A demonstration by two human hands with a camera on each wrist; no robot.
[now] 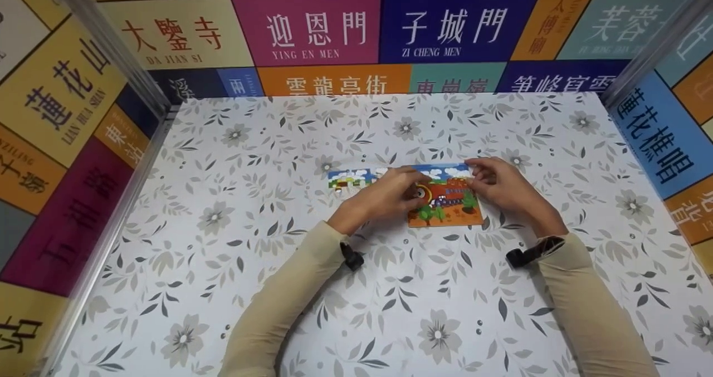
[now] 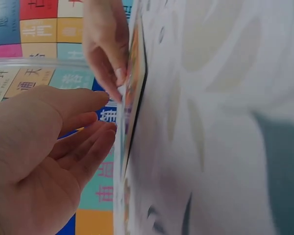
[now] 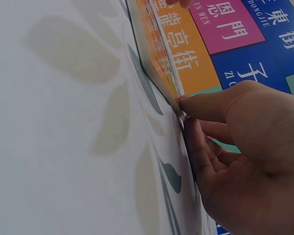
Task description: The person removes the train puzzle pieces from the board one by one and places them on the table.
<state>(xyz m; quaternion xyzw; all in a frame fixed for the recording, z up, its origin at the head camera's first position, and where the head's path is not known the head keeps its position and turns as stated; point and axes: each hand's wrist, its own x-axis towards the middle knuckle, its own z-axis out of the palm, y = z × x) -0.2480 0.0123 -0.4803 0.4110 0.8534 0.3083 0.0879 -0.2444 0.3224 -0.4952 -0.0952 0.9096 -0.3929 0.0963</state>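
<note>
A flat, colorful picture board (image 1: 445,215) lies on the flowered tabletop. It shows blue sky, clouds, orange ground and green plants, and its thin edge is visible in the left wrist view. On its left is a strip of similar picture (image 1: 342,181), partly covered by my left hand (image 1: 390,193). That hand is over the board's left part with loosely bent fingers, and nothing is visibly held in the left wrist view. At the far right corner, my right hand (image 1: 498,182) pinches the board's edge; its thumb (image 3: 203,106) and index finger meet the edge in the right wrist view.
White tabletop (image 1: 234,288) with grey flowers and leaves extends around the board. Panels (image 1: 317,29) of colored blocks with Chinese lettering stand behind the table and at both sides. Both sleeved forearms reach in from the front, with black straps (image 1: 535,251) at the wrists.
</note>
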